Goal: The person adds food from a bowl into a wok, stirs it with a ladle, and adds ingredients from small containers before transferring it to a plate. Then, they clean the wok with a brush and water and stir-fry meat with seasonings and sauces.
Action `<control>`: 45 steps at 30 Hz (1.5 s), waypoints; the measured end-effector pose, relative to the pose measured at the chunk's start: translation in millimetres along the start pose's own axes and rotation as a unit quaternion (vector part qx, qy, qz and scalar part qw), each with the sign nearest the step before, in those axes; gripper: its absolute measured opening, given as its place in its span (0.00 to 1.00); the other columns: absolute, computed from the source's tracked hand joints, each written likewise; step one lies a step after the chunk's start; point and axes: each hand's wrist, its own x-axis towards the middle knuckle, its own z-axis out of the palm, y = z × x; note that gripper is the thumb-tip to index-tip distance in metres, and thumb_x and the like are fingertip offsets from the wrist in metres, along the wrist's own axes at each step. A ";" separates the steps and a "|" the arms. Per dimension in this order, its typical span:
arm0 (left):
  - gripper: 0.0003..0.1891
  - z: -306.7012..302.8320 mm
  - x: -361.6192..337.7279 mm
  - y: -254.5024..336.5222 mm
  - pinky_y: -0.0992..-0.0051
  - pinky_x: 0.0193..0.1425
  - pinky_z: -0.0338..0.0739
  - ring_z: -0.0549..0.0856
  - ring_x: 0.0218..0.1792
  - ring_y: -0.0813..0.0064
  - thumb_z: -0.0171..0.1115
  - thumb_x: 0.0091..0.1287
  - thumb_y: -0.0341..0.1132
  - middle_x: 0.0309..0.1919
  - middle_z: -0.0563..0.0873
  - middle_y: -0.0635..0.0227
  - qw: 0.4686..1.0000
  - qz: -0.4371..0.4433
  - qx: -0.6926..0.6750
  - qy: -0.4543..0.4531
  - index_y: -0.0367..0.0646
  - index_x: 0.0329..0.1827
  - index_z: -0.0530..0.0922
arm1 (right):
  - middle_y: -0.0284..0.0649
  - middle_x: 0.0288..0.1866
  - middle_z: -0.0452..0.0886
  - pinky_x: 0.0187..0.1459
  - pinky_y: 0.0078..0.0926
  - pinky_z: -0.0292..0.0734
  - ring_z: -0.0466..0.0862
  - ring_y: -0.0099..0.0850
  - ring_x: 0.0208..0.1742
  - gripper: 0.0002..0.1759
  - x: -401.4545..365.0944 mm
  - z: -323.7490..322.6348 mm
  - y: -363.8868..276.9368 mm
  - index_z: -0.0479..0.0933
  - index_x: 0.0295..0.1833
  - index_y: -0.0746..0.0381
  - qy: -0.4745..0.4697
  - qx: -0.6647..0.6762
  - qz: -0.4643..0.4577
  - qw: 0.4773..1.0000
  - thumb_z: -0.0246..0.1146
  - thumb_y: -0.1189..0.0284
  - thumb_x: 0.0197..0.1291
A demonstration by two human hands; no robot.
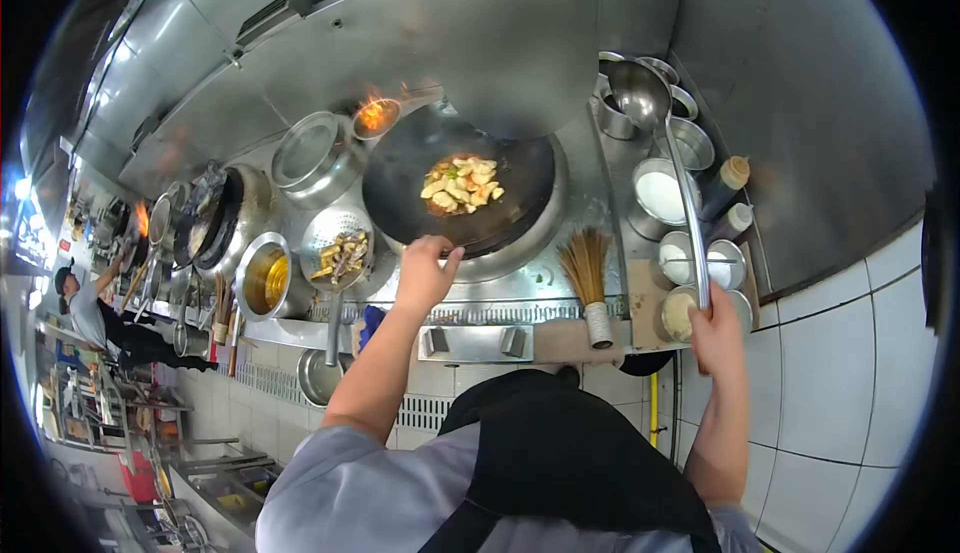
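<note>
In the head view, my right hand (718, 335) is closed around the handle of a long ladle (683, 168). The ladle's bowl is at the far right, over the seasoning containers. My left hand (428, 271) is at the near rim of a black wok (400, 173), its fingers curled over the edge; what they grip there is partly hidden. Pale sliced pieces of food (462, 185) in a reddish sauce lie in the wok. Left of the wok, a perforated strainer (330, 228) holds fried pieces.
A metal pot of oil (268, 278) stands at left, near a lidded pot (305, 158). Flames show in a burner opening (376, 118). A bamboo brush (588, 278) lies right of the wok. Seasoning containers (660, 193) and bottles (730, 178) line the right side. Another person (90, 303) works far left.
</note>
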 end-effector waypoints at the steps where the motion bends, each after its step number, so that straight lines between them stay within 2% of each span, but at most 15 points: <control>1: 0.12 1.2 -3.6 5.4 0.59 0.45 0.74 0.82 0.38 0.55 0.67 0.58 0.37 0.37 0.83 0.56 0.993 0.063 0.050 0.082 0.38 0.39 0.79 | 0.45 0.34 0.78 0.39 0.28 0.74 0.77 0.32 0.32 0.25 -15.8 -8.2 -1.4 0.68 0.63 0.67 0.013 -0.034 0.031 0.999 0.57 0.79 0.58; 3: 0.13 1.2 -1.1 34.3 0.62 0.42 0.75 0.82 0.39 0.60 0.66 0.58 0.35 0.41 0.81 0.58 0.976 0.105 0.100 0.163 0.39 0.43 0.78 | 0.52 0.40 0.81 0.43 0.33 0.76 0.82 0.40 0.37 0.30 -40.6 -28.3 30.9 0.64 0.68 0.64 0.038 -0.112 0.062 0.991 0.57 0.78 0.58; 6: 0.12 36.1 7.8 85.8 0.65 0.40 0.76 0.83 0.38 0.62 0.66 0.59 0.32 0.42 0.81 0.57 0.987 0.025 -0.139 0.074 0.39 0.44 0.79 | 0.38 0.20 0.72 0.24 0.29 0.71 0.72 0.25 0.20 0.31 -54.0 -43.4 46.9 0.64 0.69 0.62 0.064 -0.152 0.046 0.985 0.56 0.76 0.58; 8: 0.10 86.7 14.8 117.7 0.69 0.41 0.78 0.84 0.33 0.62 0.64 0.61 0.32 0.39 0.83 0.57 0.973 0.016 -0.228 -0.012 0.38 0.44 0.80 | 0.58 0.37 0.81 0.44 0.43 0.77 0.83 0.53 0.40 0.31 -50.5 -47.7 48.8 0.64 0.69 0.59 0.045 -0.172 0.079 0.981 0.57 0.75 0.57; 12: 0.16 191.8 55.9 169.7 0.69 0.39 0.78 0.85 0.31 0.64 0.58 0.67 0.43 0.31 0.85 0.57 0.965 0.042 -0.227 -0.121 0.35 0.41 0.80 | 0.57 0.39 0.82 0.42 0.48 0.76 0.82 0.55 0.39 0.33 -34.3 -35.1 65.4 0.62 0.70 0.59 0.033 -0.233 0.083 0.968 0.56 0.74 0.56; 15: 0.18 269.5 107.6 178.0 0.70 0.32 0.77 0.84 0.24 0.66 0.57 0.68 0.44 0.28 0.85 0.58 0.930 -0.087 -0.287 -0.212 0.34 0.37 0.80 | 0.57 0.37 0.81 0.42 0.49 0.76 0.82 0.55 0.38 0.34 -29.0 -19.6 72.7 0.61 0.71 0.59 0.032 -0.340 0.081 0.936 0.55 0.73 0.56; 17: 0.20 283.3 127.7 186.4 0.63 0.33 0.77 0.85 0.27 0.59 0.55 0.67 0.44 0.31 0.85 0.48 0.857 -0.265 -0.306 -0.318 0.31 0.34 0.80 | 0.57 0.34 0.81 0.41 0.50 0.76 0.82 0.54 0.37 0.34 -35.4 -17.6 65.4 0.60 0.72 0.60 0.021 -0.357 0.096 0.929 0.55 0.73 0.56; 21: 0.18 296.5 134.3 188.2 0.63 0.24 0.74 0.82 0.19 0.63 0.53 0.68 0.41 0.25 0.84 0.52 0.860 -0.255 -0.295 -0.330 0.32 0.30 0.79 | 0.57 0.33 0.81 0.40 0.50 0.76 0.82 0.54 0.36 0.34 -36.8 -28.3 54.4 0.61 0.71 0.60 0.006 -0.288 0.082 0.954 0.56 0.72 0.56; 23: 0.16 296.9 126.1 191.2 0.69 0.20 0.71 0.80 0.18 0.69 0.52 0.68 0.38 0.21 0.81 0.59 0.762 -0.371 -0.440 -0.297 0.34 0.28 0.78 | 0.57 0.33 0.81 0.40 0.50 0.76 0.82 0.55 0.36 0.34 -30.0 -20.4 63.8 0.61 0.71 0.62 0.052 -0.365 0.031 0.929 0.56 0.72 0.56; 29: 0.13 301.5 121.2 198.2 0.73 0.18 0.68 0.80 0.19 0.73 0.51 0.67 0.35 0.21 0.80 0.64 0.735 -0.353 -0.485 -0.316 0.37 0.27 0.75 | 0.58 0.36 0.81 0.41 0.50 0.76 0.81 0.54 0.37 0.34 -35.3 -32.6 35.9 0.60 0.71 0.61 -0.006 -0.282 0.115 0.953 0.54 0.75 0.56; 33: 0.14 303.1 124.5 204.7 0.73 0.18 0.69 0.79 0.18 0.74 0.52 0.67 0.36 0.20 0.80 0.64 0.726 -0.385 -0.467 -0.327 0.38 0.25 0.75 | 0.58 0.35 0.81 0.41 0.48 0.76 0.81 0.54 0.37 0.34 -33.2 -23.3 36.5 0.61 0.71 0.61 -0.001 -0.383 0.110 0.917 0.53 0.75 0.56; 36: 0.14 316.9 119.8 194.9 0.73 0.17 0.68 0.78 0.17 0.74 0.52 0.67 0.36 0.19 0.80 0.65 0.723 -0.368 -0.490 -0.318 0.38 0.25 0.75 | 0.58 0.34 0.81 0.41 0.48 0.76 0.82 0.54 0.38 0.34 -44.2 -29.6 38.3 0.61 0.71 0.61 -0.023 -0.251 0.150 0.956 0.53 0.76 0.56; 40: 0.12 334.8 127.8 194.1 0.74 0.18 0.70 0.80 0.16 0.72 0.56 0.64 0.35 0.18 0.81 0.62 0.737 -0.374 -0.466 -0.315 0.38 0.25 0.78 | 0.58 0.33 0.81 0.40 0.49 0.75 0.81 0.54 0.36 0.35 -45.3 -27.2 54.3 0.59 0.72 0.61 0.018 -0.355 0.090 0.930 0.54 0.74 0.56; 42: 0.09 393.1 125.9 162.3 0.72 0.18 0.73 0.82 0.18 0.72 0.62 0.59 0.33 0.17 0.83 0.59 0.807 -0.214 -0.434 -0.338 0.39 0.23 0.81 | 0.59 0.33 0.80 0.40 0.50 0.75 0.81 0.54 0.35 0.36 -47.1 -31.4 40.4 0.56 0.73 0.62 -0.033 -0.307 0.132 0.942 0.54 0.74 0.56; 45: 0.08 326.9 122.8 196.8 0.70 0.15 0.74 0.82 0.15 0.69 0.63 0.56 0.27 0.17 0.84 0.56 0.780 -0.294 -0.463 -0.299 0.33 0.20 0.81 | 0.59 0.31 0.80 0.38 0.49 0.75 0.81 0.54 0.34 0.36 -34.8 -20.6 62.5 0.57 0.73 0.61 0.026 -0.321 0.066 0.944 0.53 0.76 0.56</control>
